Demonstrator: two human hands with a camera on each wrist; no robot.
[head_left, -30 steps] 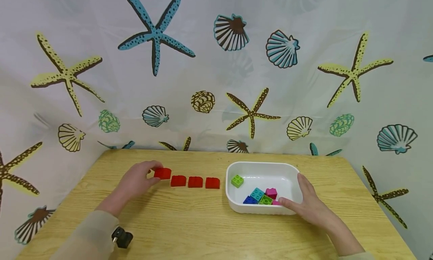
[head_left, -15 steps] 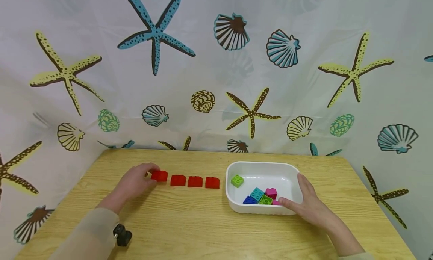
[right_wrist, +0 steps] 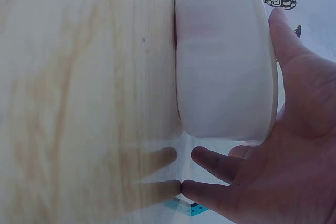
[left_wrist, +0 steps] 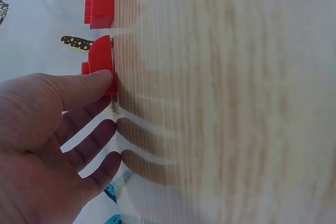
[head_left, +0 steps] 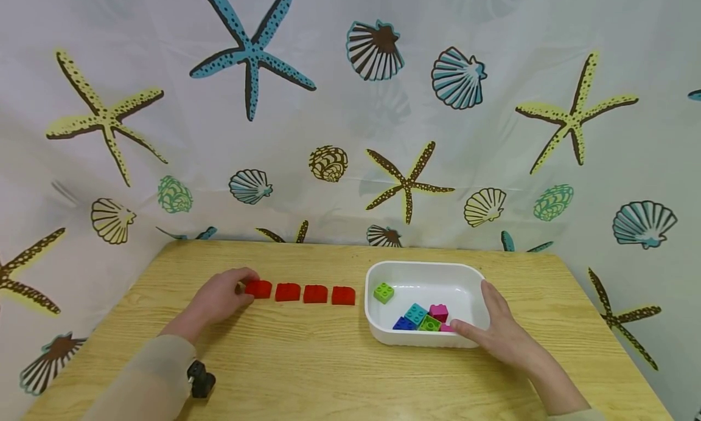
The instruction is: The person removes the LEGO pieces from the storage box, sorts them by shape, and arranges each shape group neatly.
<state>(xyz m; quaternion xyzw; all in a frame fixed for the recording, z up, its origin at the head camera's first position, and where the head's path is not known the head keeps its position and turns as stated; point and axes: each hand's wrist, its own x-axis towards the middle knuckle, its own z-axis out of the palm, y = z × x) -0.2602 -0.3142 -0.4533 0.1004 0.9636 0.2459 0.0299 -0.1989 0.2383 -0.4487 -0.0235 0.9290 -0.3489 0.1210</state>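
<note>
At the left end of a row of red bricks, my left hand (head_left: 219, 296) pinches a red toy building brick (head_left: 261, 289) between thumb and fingers. In the left wrist view the brick (left_wrist: 101, 56) has a curved side and studs, and sits right at the wood surface; my thumb lies on it while the other fingers spread behind. Three matching red bricks (head_left: 315, 294) continue the row to the right. My right hand (head_left: 504, 333) rests at the right end of a white bin (head_left: 416, 338), thumb at the near rim and straight fingers along its end wall.
Inside the bin lie a light green brick (head_left: 384, 293), a teal brick (head_left: 415, 314), a dark blue brick (head_left: 404, 324), another green brick (head_left: 429, 323) and pink bricks (head_left: 439, 313). A patterned curtain (head_left: 328, 123) hangs behind the wooden table (head_left: 306, 366).
My left hand has brought the red brick down and slightly left, from behind the row into line with the other red bricks. The right hand and bin have stayed put.
</note>
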